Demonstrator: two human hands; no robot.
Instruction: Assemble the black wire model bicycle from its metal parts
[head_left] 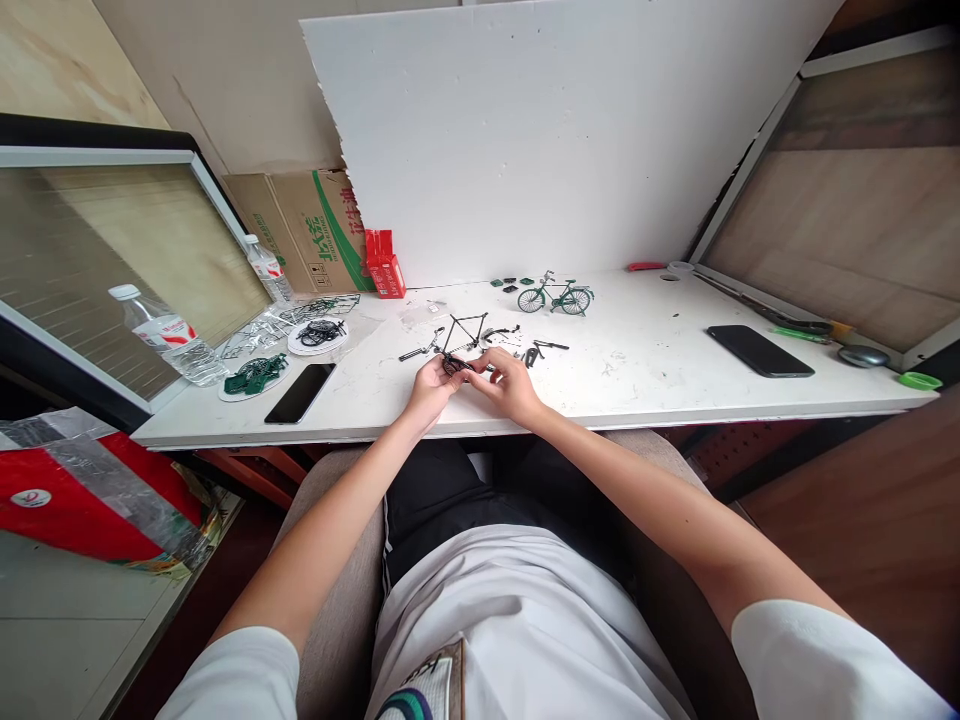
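My left hand point(430, 392) pinches a small black model bicycle part point(455, 366), thin and curved in outline; its exact kind is hard to make out. My right hand point(514, 388) meets it from the other side, thumb and fingertips closed at the part's right end. Just beyond my hands lies a black model bicycle frame point(466, 330). A black handlebar-like piece point(421, 348) is to its left, and loose black parts point(536, 352) lie right of my fingers. Farther back stands an assembled green model bicycle point(556, 295).
On the left are a phone point(300, 393), green parts point(256, 374), a plate of black parts point(318, 334) and water bottles point(166, 335). A carton point(300, 230) and red box point(385, 265) stand behind. Another phone point(759, 351) lies right. A white board point(540, 140) backs the table.
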